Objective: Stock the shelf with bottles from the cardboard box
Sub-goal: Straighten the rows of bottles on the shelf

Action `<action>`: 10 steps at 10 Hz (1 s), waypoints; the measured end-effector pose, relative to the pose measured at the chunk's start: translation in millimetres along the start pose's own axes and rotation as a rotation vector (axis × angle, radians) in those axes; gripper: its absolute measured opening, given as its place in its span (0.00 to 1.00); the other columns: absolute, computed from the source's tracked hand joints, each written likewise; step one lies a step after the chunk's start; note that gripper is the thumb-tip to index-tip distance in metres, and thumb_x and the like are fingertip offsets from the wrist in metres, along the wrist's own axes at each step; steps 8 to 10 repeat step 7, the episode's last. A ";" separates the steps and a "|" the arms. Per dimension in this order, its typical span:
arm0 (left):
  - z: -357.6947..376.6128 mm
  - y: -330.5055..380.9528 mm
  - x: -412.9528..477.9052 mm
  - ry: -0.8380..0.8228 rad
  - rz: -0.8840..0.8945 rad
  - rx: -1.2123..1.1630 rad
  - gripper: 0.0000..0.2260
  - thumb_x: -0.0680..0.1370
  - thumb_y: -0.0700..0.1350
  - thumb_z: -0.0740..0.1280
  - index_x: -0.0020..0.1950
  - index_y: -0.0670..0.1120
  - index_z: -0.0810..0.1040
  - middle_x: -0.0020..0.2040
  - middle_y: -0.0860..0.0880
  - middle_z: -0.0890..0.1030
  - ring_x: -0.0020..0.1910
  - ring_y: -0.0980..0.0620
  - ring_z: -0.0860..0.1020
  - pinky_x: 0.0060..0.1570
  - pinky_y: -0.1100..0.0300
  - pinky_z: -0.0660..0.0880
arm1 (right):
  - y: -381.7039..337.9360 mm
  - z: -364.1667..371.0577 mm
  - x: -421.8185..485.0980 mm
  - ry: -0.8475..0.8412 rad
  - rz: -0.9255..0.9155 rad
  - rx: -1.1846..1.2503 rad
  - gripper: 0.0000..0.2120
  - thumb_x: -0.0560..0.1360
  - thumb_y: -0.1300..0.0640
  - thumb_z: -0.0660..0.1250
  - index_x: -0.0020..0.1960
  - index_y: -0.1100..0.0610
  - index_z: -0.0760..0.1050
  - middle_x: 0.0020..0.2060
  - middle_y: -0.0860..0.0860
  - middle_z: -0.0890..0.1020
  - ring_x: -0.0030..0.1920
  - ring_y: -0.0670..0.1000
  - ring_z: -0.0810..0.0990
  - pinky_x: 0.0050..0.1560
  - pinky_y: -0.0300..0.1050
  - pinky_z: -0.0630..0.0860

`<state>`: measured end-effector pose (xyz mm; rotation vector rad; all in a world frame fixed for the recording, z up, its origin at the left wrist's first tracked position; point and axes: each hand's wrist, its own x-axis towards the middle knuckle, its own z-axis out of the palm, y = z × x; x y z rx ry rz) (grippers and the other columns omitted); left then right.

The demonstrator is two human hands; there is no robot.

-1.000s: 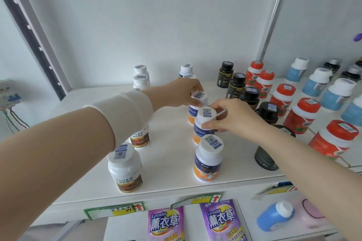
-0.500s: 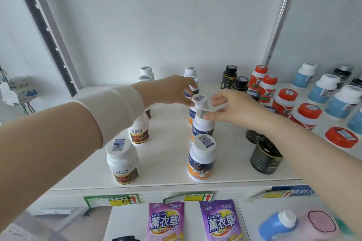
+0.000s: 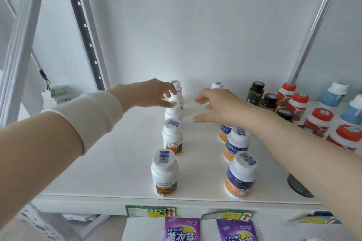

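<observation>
**A:** Where do the bottles stand?

**B:** Take the white plastic bottle with the brown label (image 3: 164, 174) as the mark. It is upright at the front edge of the white shelf board (image 3: 117, 162). More bottles like it stand in a file straight behind it.

**A:** And the left hand?

**B:** The left hand (image 3: 148, 93) is at the far end of that file, well behind the mark. Its fingertips (image 3: 167, 94) are curled onto the white caps there. I cannot tell whether they pinch a cap or only touch it.

**A:** The right hand?

**B:** The right hand (image 3: 217, 107) hovers behind and to the right of the mark, fingers spread apart and holding nothing. Beneath it runs a second file, the white-capped bottles with blue and orange labels (image 3: 241, 175). The nearest of these is level with the mark, on its right.

**A:** Further right?

**B:** Dark brown bottles (image 3: 254, 91), red-capped bottles (image 3: 319, 121) and pale blue bottles (image 3: 336, 92), all right of the mark and farther back.

**A:** Anything lower down?

**B:** Just below the mark is a green and yellow price tag (image 3: 150, 211), with purple lavender sachets (image 3: 182, 229) under that. A cream cuff (image 3: 88, 117) wraps the left forearm, left of the mark.
</observation>
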<state>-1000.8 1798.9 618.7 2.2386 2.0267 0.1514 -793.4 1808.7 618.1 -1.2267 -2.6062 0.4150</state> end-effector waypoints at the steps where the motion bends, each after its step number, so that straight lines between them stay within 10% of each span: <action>1: 21.1 -13.3 2.7 0.083 -0.018 -0.393 0.20 0.75 0.52 0.68 0.65 0.50 0.71 0.60 0.52 0.77 0.58 0.53 0.77 0.53 0.64 0.69 | -19.3 22.9 -0.2 -0.032 0.073 0.168 0.28 0.69 0.43 0.71 0.64 0.53 0.70 0.61 0.47 0.75 0.59 0.48 0.75 0.60 0.43 0.72; 5: 85.7 -28.7 20.2 0.188 -0.002 -0.921 0.18 0.77 0.48 0.67 0.65 0.46 0.72 0.55 0.53 0.77 0.52 0.55 0.76 0.47 0.71 0.71 | -34.5 91.7 -6.0 0.158 0.302 0.536 0.22 0.70 0.53 0.73 0.61 0.52 0.71 0.50 0.43 0.76 0.49 0.43 0.76 0.40 0.27 0.68; 7: 93.0 -32.5 20.8 0.179 0.045 -0.989 0.14 0.75 0.46 0.69 0.60 0.47 0.74 0.50 0.54 0.78 0.51 0.54 0.77 0.50 0.68 0.71 | -29.0 98.7 -5.3 0.194 0.324 0.591 0.20 0.67 0.55 0.75 0.56 0.53 0.74 0.49 0.47 0.79 0.47 0.47 0.80 0.52 0.46 0.79; 10: 93.0 -32.5 20.8 0.179 0.045 -0.989 0.14 0.75 0.46 0.69 0.60 0.47 0.74 0.50 0.54 0.78 0.51 0.54 0.77 0.50 0.68 0.71 | -29.0 98.7 -5.3 0.194 0.324 0.591 0.20 0.67 0.55 0.75 0.56 0.53 0.74 0.49 0.47 0.79 0.47 0.47 0.80 0.52 0.46 0.79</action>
